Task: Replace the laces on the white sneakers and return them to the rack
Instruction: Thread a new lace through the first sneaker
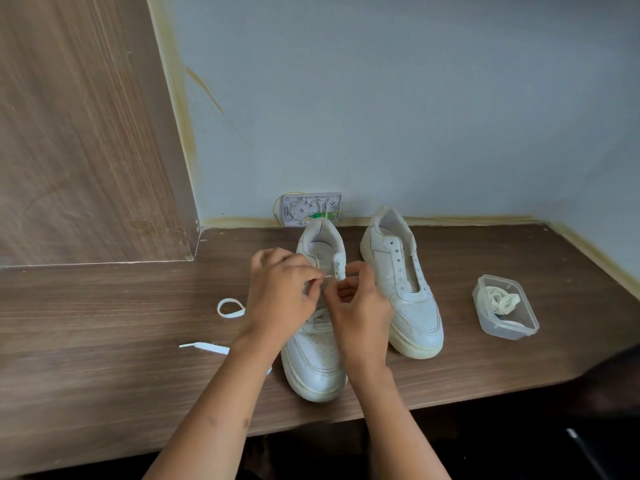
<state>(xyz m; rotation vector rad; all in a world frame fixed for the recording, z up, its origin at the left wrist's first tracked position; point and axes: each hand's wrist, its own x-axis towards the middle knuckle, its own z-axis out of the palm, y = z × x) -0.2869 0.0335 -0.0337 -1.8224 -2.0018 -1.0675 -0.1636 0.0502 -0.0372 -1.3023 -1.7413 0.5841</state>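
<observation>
While the left hand (277, 292) pinches a white lace (228, 308) at the upper eyelets, the right hand (360, 299) curls its fingers on the same lace opposite. Both work over the near sneaker (315, 362), part-laced, toe toward us on the wooden desk (104, 323). The second sneaker (412, 306) stands unlaced just beside it, and more laces sit in a plastic tub (485, 299).
</observation>
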